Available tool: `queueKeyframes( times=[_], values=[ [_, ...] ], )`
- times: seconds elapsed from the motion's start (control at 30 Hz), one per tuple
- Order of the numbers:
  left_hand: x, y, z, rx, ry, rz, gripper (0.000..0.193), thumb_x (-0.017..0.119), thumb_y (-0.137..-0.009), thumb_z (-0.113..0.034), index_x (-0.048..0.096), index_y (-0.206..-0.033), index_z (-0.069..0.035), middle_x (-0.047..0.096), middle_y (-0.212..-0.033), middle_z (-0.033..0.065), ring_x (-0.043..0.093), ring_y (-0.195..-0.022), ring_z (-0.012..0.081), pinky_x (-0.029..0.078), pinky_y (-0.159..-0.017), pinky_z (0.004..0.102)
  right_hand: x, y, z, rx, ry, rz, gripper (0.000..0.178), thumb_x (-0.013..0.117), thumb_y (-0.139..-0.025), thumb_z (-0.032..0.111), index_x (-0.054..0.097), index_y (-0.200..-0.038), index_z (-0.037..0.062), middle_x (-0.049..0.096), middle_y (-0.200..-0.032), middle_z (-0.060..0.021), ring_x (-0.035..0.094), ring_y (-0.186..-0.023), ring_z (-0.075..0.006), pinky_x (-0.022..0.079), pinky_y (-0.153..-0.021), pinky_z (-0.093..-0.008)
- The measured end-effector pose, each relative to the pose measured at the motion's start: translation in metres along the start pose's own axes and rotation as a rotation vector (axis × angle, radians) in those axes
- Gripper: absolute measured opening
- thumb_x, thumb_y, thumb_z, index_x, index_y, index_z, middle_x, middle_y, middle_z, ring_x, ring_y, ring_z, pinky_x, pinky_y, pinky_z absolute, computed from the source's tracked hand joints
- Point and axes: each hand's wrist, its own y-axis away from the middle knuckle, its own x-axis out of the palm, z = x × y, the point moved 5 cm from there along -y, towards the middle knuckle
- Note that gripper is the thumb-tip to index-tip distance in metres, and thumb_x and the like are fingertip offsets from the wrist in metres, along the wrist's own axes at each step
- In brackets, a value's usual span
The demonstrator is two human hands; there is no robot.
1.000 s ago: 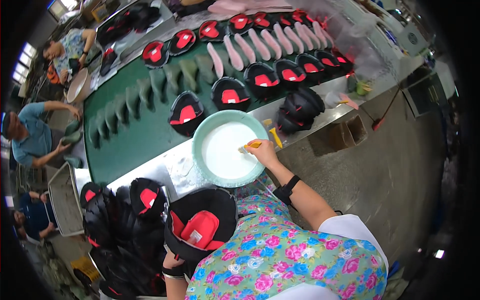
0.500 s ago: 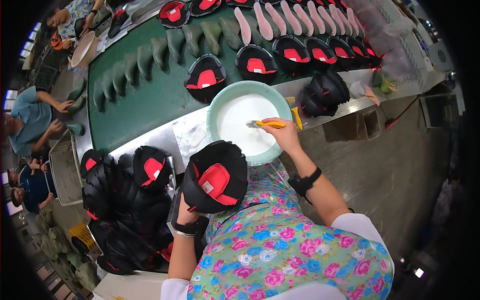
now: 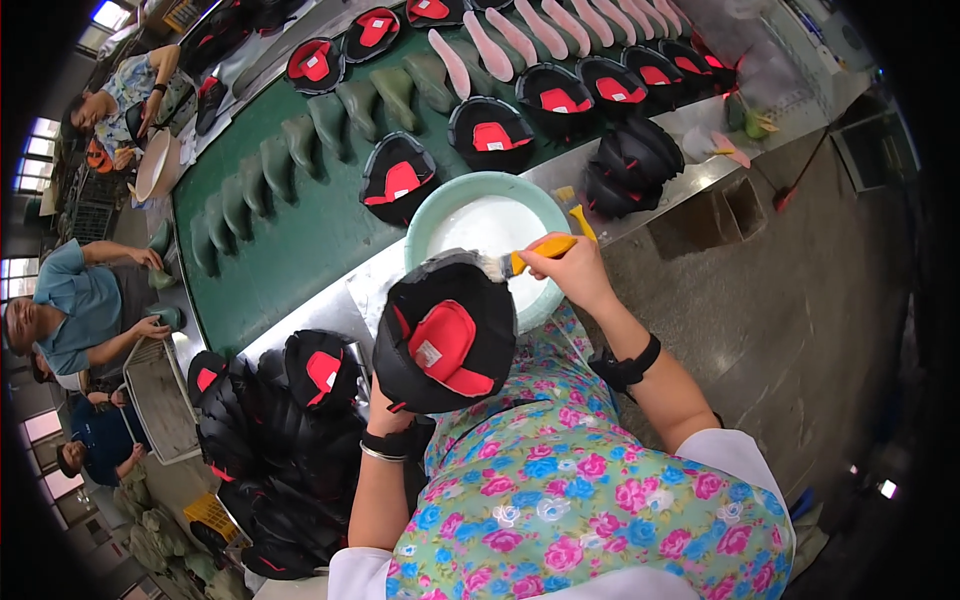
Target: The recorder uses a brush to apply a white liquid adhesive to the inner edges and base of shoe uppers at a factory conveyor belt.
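My left hand [image 3: 384, 408] is closed on a black shoe upper [image 3: 400, 335] with red lining and a white label, holding it tilted with its opening toward me. Most of those fingers are hidden behind the upper. In my right hand [image 3: 580, 274] is a paintbrush [image 3: 545, 254] with a yellow handle. Its white-smeared bristles meet the far right rim of the upper, where a pale wet film shows along the edge. Just beyond both hands is a pale green basin [image 3: 425, 222] of white liquid, partly covered by the upper.
A second yellow-handled brush [image 3: 577, 213] lies right of the basin. Black uppers [image 3: 270, 440] are heaped at left; more [image 3: 632, 170] are stacked at right. Green shoe lasts [image 3: 302, 143] and pink insoles [image 3: 487, 47] line the green table [image 3: 300, 240]. Co-workers [image 3: 85, 310] are at left.
The brush has come out of the white liquid and moved to the upper's rim. My left hand has lifted the upper slightly to the right, and the whole view has shifted a little.
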Motion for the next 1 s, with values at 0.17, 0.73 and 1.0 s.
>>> queueKeyframes(
  times=[0.17, 0.73, 1.0],
  values=[
    [-0.014, -0.007, -0.003, 0.152, -0.257, -0.101, 0.045, 0.063, -0.09, -0.017, 0.047, -0.128, 0.003, 0.057, -0.123, 0.0113, 0.054, -0.109, 0.0192, 0.041, -0.096, 0.0314, 0.012, 0.029, 0.014, 0.05, -0.06, 0.03, 0.027, 0.073, -0.08, 0.022, 0.064, -0.073, -0.0023, 0.063, -0.058, -0.0063, 0.059, -0.048, -0.0088, 0.047, -0.046, -0.0225],
    [-0.055, 0.017, 0.008, 0.214, 0.193, -0.243, 0.031, 0.061, -0.088, -0.009, 0.057, -0.119, -0.003, 0.063, -0.109, 0.0113, 0.061, -0.098, 0.0213, 0.048, -0.087, 0.0342, 0.034, 0.022, 0.058, -0.135, 0.047, 0.291, 0.017, 0.074, -0.078, 0.017, 0.067, -0.078, 0.0012, 0.064, -0.064, -0.0035, 0.06, -0.057, -0.007, 0.046, -0.053, -0.0223],
    [-0.076, 0.031, 0.012, -0.15, 0.631, -0.22, 0.021, 0.06, -0.08, -0.008, 0.061, -0.1, -0.004, 0.067, -0.09, 0.0094, 0.067, -0.077, 0.0215, 0.055, -0.069, 0.0311, 0.071, 0.006, 0.127, -0.281, 0.043, 0.498, 0.018, 0.07, -0.083, 0.009, 0.069, -0.098, -0.0009, 0.069, -0.082, -0.0066, 0.063, -0.075, -0.0085, 0.049, -0.067, -0.0217]
  ],
)
